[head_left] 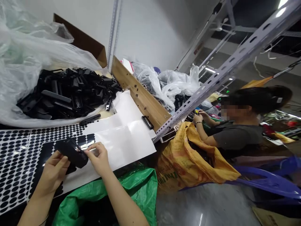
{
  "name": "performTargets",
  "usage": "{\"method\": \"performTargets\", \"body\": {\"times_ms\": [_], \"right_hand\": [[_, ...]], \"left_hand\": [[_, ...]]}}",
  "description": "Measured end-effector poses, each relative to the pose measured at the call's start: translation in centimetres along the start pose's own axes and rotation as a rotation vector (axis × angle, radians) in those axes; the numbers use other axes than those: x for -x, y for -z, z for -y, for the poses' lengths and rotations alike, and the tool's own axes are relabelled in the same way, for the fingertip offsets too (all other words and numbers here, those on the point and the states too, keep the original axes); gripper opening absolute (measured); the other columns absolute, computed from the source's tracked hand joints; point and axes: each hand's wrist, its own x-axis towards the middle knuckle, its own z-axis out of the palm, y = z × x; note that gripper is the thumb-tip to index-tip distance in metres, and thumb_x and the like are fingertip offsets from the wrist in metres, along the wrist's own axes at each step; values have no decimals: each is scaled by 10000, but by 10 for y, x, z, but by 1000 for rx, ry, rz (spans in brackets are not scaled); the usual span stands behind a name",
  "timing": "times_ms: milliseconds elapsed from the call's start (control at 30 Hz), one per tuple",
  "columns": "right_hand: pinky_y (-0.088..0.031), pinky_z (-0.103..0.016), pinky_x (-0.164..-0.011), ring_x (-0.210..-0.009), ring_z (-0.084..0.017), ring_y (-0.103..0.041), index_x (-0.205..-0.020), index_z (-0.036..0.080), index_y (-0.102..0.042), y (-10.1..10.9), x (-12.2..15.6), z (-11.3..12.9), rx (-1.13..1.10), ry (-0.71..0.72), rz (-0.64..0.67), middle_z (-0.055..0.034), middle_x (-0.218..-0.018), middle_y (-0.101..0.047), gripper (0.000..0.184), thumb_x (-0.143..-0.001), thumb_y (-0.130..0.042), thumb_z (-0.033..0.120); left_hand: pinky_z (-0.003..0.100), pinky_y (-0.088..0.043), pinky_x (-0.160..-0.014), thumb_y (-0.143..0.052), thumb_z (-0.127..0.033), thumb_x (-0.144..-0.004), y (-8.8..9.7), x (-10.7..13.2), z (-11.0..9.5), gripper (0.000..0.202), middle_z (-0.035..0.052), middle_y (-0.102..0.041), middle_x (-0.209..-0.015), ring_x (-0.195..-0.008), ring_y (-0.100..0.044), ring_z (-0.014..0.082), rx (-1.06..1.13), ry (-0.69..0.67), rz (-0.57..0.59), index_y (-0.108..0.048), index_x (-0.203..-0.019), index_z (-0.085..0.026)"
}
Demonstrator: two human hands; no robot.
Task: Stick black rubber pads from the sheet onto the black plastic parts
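Note:
My left hand (53, 172) is closed around a black plastic part (71, 152), holding it over a white sheet of black round stickers (18, 150). My right hand (98, 157) pinches at the right end of the same part, fingertips pressed together. Behind them a clear plastic bag (21, 56) holds a pile of several similar black parts (68, 92). One loose black part (90, 119) lies on the sheet near the pile.
A green bag (138, 185) hangs open below the table edge. A wooden board (141, 97) divides the bench, with another black part (147, 122) beside it. A perforated metal post (225, 72) slants across. To the right a co-worker (237, 131) sits behind a yellow sack (202, 160).

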Motion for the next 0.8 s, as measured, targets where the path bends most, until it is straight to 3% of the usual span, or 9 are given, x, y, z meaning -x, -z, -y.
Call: {"method": "performTargets", "body": {"times_ms": [133, 267, 367, 467, 633, 800], "right_hand": [[-454, -315, -801, -849, -181, -600, -693, 250, -658, -6, 3, -1, 103, 14, -4, 17, -796, -626, 88, -758, -717, 258], [-458, -302, -730, -814, -182, -600, -716, 241, -660, -6, 1, -5, 108, 48, -32, 6, -802, -633, 71, -753, -713, 213], [-462, -324, -757, -834, -196, -597, -844, 246, -672, -5, -2, -6, 202, 109, -75, -9, -837, -648, 107, -757, -708, 195], [-471, -341, -764, -831, -205, -603, -927, 237, -669, -2, -6, -5, 280, 185, -103, -22, -851, -662, 178, -762, -702, 177], [-441, -428, -959, -824, -185, -631, -826, 251, -692, 15, -16, -1, 435, 487, 145, -10, -835, -703, 132, -834, -627, 137], [-406, -508, -1039, -773, -185, -631, -801, 244, -674, 15, -16, -7, 552, 696, 198, -9, -754, -689, 145, -870, -579, 159]], "left_hand": [[348, -601, -779, -830, -537, -557, 0, 0, 0, 346, -150, -754, -842, -919, -702, 227, -11, 12, -30, -728, -866, -418], [314, -610, -721, -872, -499, -491, 1, -5, 8, 445, -10, -761, -833, -840, -714, 237, 50, -16, -6, -731, -850, -275], [311, -607, -696, -864, -458, -538, 2, -9, 13, 453, 67, -746, -835, -838, -713, 248, 82, -19, 39, -710, -880, -203], [305, -593, -722, -852, -427, -587, 0, -10, 13, 438, 77, -734, -831, -834, -708, 235, 126, -37, 93, -693, -911, -178], [271, -565, -737, -826, -364, -660, -7, -9, 7, 384, 39, -715, -821, -781, -691, 179, 255, -63, 149, -678, -968, -190], [259, -549, -731, -825, -344, -671, -8, -10, 3, 352, 21, -697, -783, -711, -666, 140, 410, -53, 239, -660, -931, -173]]}}
